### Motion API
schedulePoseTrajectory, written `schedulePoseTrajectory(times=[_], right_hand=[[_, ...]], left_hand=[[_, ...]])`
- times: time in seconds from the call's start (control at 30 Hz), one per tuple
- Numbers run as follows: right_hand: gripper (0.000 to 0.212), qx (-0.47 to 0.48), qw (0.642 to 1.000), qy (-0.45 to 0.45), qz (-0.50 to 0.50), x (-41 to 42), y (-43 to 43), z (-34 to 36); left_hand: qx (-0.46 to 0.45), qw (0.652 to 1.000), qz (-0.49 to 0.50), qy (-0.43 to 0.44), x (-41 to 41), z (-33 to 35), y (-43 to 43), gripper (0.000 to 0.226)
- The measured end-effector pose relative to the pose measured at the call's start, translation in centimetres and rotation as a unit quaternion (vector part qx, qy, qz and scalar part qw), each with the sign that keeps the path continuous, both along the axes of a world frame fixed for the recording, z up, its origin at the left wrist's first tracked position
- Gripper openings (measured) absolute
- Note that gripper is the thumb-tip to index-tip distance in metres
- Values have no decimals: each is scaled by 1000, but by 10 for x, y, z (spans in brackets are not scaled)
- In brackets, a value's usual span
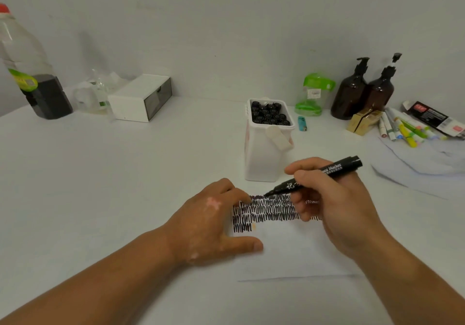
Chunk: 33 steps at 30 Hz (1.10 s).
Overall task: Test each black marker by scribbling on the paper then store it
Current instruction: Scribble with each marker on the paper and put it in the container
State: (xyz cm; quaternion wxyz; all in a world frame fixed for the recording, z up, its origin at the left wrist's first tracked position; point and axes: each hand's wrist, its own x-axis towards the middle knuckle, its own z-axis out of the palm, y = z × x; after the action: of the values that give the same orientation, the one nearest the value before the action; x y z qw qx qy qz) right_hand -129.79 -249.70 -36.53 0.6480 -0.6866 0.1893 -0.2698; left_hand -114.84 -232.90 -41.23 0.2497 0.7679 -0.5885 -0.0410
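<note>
One marker (333,168), grasped by right hand (337,206): axis runs upper right to lower left, tip lower-left on one paper (289,256). Left hand (206,224) flat, pressing paper. One tub (261,158) behind.

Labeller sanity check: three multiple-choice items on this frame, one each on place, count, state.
1. Relative to the white paper sheet, the white plastic tub of black markers stands: A) on it B) beyond it C) left of it.
2. Count of brown pump bottles: A) one B) four C) two.
3. The black marker in the right hand is: A) uncapped, nib at the scribbles B) capped C) dropped.
B: tub sits past the sheet's far edge. C: two stand side by side. A: bare nib meets the ink.
</note>
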Motion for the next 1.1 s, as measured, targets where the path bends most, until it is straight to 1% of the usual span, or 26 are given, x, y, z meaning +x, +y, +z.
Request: schedulePoseTrajectory(times=[0.07,0.13,0.27,0.37,0.47,0.57,0.7,0.8,0.9,1.0,1.1], right_hand=[[18,-18,998,45,40,-1,-1,3],[16,-33,994,82,61,0,1,-1],[12,-64,990,121,33,1,11,-21],[11,-93,986,137,12,1,16,-35],[17,-134,980,144,10,1,17,-40],[19,-136,980,143,9,1,16,-41],[5,-155,977,146,10,1,16,-42],[8,-184,969,165,20,0,15,-42],[10,-185,967,173,25,0,15,-41],[8,-161,973,165,6,0,16,-42],[8,-177,969,175,9,0,14,-42]], left_hand=[[13,1000,-8,-6,1,-1,0,84],[19,1000,-14,-16,0,-2,-1,85],[39,999,-18,-30,0,-2,-1,83],[44,998,-15,-37,0,-3,-1,81],[47,998,-13,-37,1,-4,-1,81],[45,998,-12,-33,1,-4,-1,81],[47,998,-9,-34,0,-4,-2,80],[54,998,-9,-37,0,-4,-1,81],[56,998,-10,-33,0,-3,-1,81],[56,998,-11,-33,0,-3,-2,80],[56,998,-10,-34,0,-3,-1,81]])
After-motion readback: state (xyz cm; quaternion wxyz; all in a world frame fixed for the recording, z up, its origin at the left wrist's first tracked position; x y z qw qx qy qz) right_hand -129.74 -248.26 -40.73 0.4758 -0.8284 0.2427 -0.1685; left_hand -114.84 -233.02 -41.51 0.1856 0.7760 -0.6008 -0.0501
